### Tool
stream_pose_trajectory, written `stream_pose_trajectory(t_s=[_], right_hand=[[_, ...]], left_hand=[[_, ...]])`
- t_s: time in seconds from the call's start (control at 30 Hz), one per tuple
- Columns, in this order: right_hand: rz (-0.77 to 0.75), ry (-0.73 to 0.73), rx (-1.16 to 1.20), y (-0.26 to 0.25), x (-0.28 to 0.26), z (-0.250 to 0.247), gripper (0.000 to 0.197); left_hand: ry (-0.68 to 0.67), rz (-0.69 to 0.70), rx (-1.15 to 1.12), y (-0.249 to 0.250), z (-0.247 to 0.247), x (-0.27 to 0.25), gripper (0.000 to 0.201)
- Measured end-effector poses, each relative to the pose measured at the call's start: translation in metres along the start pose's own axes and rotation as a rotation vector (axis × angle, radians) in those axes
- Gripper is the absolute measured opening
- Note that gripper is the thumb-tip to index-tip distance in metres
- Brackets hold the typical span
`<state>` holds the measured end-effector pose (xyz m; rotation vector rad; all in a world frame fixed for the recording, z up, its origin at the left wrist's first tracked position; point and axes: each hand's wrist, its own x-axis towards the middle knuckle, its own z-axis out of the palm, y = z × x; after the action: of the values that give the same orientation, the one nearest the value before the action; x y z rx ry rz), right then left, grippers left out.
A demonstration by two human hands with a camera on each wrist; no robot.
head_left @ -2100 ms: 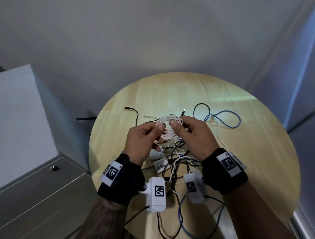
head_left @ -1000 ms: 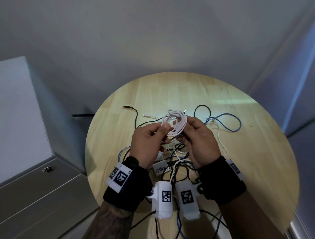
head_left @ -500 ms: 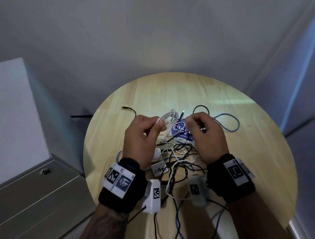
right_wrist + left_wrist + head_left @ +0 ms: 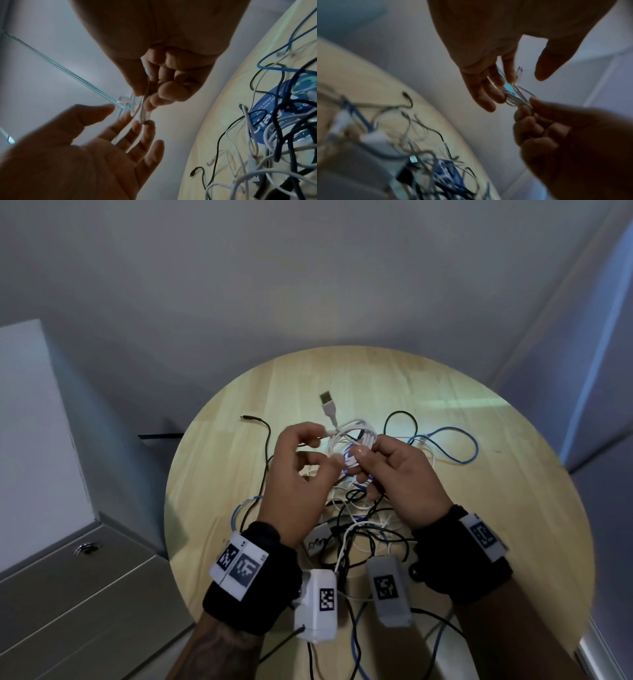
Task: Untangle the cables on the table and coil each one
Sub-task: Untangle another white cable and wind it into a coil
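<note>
Nearest, the tangle of black, white and blue cables [image 4: 363, 529] ran under both wrists and off the table's [image 4: 219, 474] near edge, its ends cut off. Above it, the right hand [image 4: 400, 474] pinched a coiled white USB cable [image 4: 352, 440]; a blue-and-white tag beneath stayed unreadable. The left hand [image 4: 298, 477] hovered beside it, fingers loosely spread, gripping nothing. Farther off lay a blue cable loop [image 4: 459, 446].

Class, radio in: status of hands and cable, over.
Right hand pinches white cable coil. Left hand open, fingertips at coil. USB plug sticks out loose. Tangle remains on table.
</note>
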<state>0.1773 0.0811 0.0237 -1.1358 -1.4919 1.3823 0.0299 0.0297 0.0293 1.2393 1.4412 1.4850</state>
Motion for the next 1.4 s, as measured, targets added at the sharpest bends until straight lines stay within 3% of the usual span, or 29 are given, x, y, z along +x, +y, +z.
stream_pose_trajectory(t_s=[0.07,0.13,0.23,0.47,0.6,0.67,0.73,0.87,0.97,1.07,1.17,1.23,1.4], right_hand=[[-0.009,-0.040,-0.006,0.000,0.000,0.002,0.015],[-0.021,-0.066,-0.062,0.002,-0.001,0.004,0.017],[-0.033,-0.083,-0.149,0.005,-0.002,0.004,0.014],[-0.013,-0.243,-0.205,0.001,-0.004,-0.003,0.016],[-0.065,-0.151,-0.475,-0.001,-0.005,-0.005,0.018],[-0.117,-0.035,-0.425,-0.004,-0.006,-0.003,0.038],[-0.145,-0.004,-0.310,-0.013,-0.006,-0.001,0.045],[-0.298,-0.022,-0.377,-0.017,-0.004,-0.003,0.013],[-0.214,0.034,-0.090,-0.020,-0.002,-0.010,0.007],[-0.211,0.120,0.133,-0.023,0.001,-0.017,0.010],[-0.241,0.144,0.165,-0.021,0.001,-0.020,0.022],[-0.225,0.151,0.132,-0.017,0.001,-0.019,0.027],[-0.155,0.210,-0.146,0.004,0.002,-0.010,0.009]], left_hand=[[0.112,-0.142,-0.115,0.003,0.001,0.002,0.034],[0.118,-0.205,-0.138,0.001,-0.002,0.006,0.031],[-0.003,-0.212,-0.128,-0.001,-0.008,0.008,0.017],[-0.222,-0.309,-0.108,-0.007,-0.021,0.009,0.020],[-0.166,-0.132,0.090,-0.006,-0.019,0.007,0.021],[-0.198,-0.040,0.230,-0.010,-0.017,0.008,0.024],[-0.259,-0.010,0.315,-0.015,-0.014,0.007,0.025],[-0.364,0.001,0.395,-0.018,-0.007,0.004,0.020],[-0.389,0.002,0.392,-0.019,-0.009,0.005,0.021],[-0.376,0.006,0.340,-0.016,-0.013,0.008,0.023],[-0.319,0.008,0.289,-0.009,-0.014,0.007,0.022],[-0.259,-0.016,0.225,-0.006,-0.014,0.006,0.021],[-0.104,-0.028,0.166,-0.003,-0.008,0.005,0.027]])
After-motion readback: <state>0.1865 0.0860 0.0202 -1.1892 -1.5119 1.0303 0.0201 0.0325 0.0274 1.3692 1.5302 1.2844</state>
